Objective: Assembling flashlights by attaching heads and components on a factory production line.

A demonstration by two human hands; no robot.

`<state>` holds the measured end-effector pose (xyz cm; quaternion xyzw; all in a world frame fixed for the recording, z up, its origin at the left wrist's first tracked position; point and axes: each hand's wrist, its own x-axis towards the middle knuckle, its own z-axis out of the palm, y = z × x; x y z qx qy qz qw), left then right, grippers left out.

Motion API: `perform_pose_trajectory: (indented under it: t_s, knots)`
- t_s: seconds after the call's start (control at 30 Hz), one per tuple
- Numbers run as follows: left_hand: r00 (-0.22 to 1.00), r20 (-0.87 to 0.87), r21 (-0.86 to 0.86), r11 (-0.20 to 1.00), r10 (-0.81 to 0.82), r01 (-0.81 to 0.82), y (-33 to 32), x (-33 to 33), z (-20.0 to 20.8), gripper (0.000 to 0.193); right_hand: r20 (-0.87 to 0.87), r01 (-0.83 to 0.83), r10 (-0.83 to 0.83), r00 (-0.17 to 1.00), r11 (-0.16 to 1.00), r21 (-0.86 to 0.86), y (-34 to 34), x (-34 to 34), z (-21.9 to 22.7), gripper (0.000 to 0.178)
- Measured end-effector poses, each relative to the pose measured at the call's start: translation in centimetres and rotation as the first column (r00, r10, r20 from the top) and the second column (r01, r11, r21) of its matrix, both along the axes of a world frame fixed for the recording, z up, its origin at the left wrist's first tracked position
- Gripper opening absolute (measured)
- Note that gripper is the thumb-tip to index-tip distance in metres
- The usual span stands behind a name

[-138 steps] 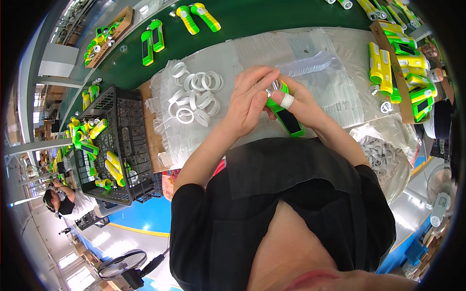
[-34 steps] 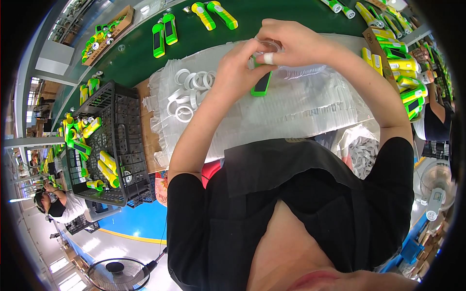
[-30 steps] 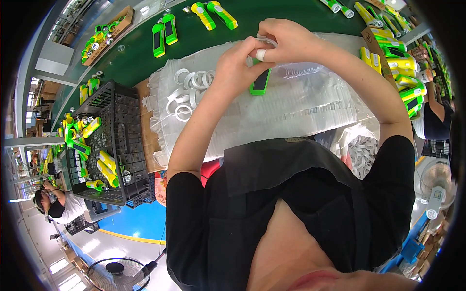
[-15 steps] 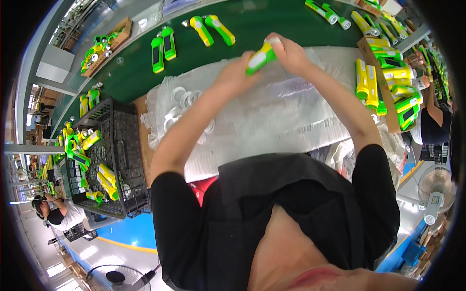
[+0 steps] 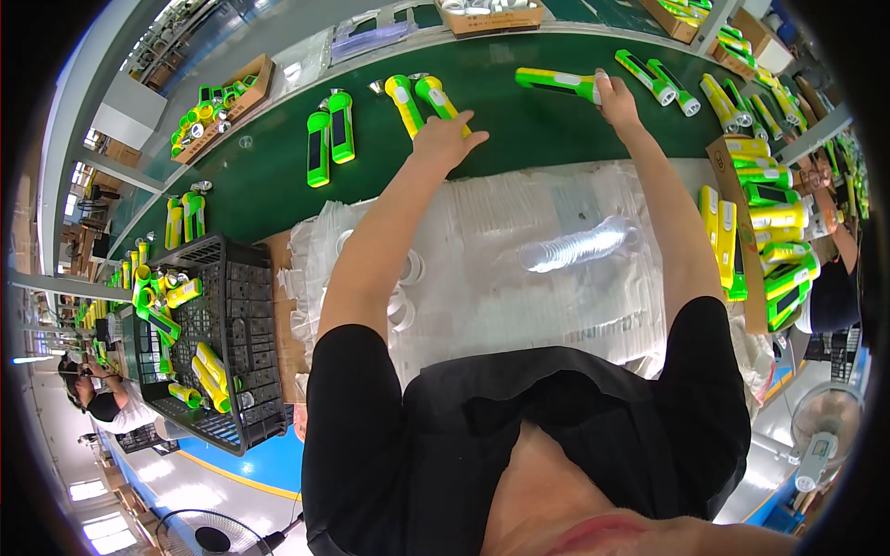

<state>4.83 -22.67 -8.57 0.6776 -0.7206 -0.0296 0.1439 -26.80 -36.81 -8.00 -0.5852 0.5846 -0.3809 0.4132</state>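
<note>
Well, hands apart: my right hand (image 5: 615, 99) squeezes green flashlight (image 5: 559, 82), left hand (image 5: 445, 143) by yellow flashlights (image 5: 405, 106), can't tell if holding.

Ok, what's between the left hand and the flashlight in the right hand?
In the head view, bare green work surface lies between the left hand and that flashlight.

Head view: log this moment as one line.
right hand: holds green-yellow flashlight | left hand: at yellow-green flashlight pair, contact unclear | surface: green worktop | nearby: clear discs, white rings
</note>
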Motion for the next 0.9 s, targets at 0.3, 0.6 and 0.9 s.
perform_pose_trajectory:
  t_s: [0.3,0.6,0.9]
  knots:
    - [0.845,-0.484,-0.166,0.972,-0.228,0.168,4.1,-1.4,1.4,0.035,-0.655,-0.153,-0.409,0.636,0.765,-0.626,3.4,0.0,-0.6,0.036]
    - [0.640,-0.586,-0.132,0.838,-0.496,0.529,21.6,-7.1,4.9,0.037,0.823,-0.535,0.108,0.558,0.804,0.257,24.8,7.5,2.8,0.046]
    - [0.359,-0.853,-0.295,0.918,-0.378,0.266,21.2,-6.9,5.2,0.046,0.730,-0.753,0.498,0.468,0.657,0.035,35.4,6.4,4.4,0.055]
